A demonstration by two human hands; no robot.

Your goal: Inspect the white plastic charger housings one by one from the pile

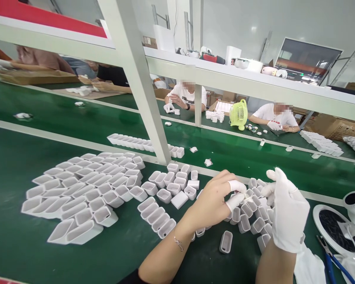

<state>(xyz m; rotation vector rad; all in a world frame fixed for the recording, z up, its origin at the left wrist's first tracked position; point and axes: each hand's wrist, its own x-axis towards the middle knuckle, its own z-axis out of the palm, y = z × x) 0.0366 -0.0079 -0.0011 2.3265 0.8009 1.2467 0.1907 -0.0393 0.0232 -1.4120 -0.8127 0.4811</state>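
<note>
My left hand [215,197] wears white finger covers on thumb and forefinger, which are pinched together. A small whitish piece shows at their tips, too small to name. To its right, my right hand [288,213] is raised in a white glove, its fingers curled together. Whatever it may hold is hidden. Beneath and between both hands lies a loose cluster of small white open-topped plastic cases [257,225]. One single case [226,241] stands apart, below my left hand.
Many white cases [85,183] stand packed at left on the green bench [115,260]. Pliers [333,256], a white cloth [309,264] and a round white-rimmed part [328,227] lie at right. A slanted post [140,79] rises ahead. Co-workers [279,116] sit across the green belt [236,157].
</note>
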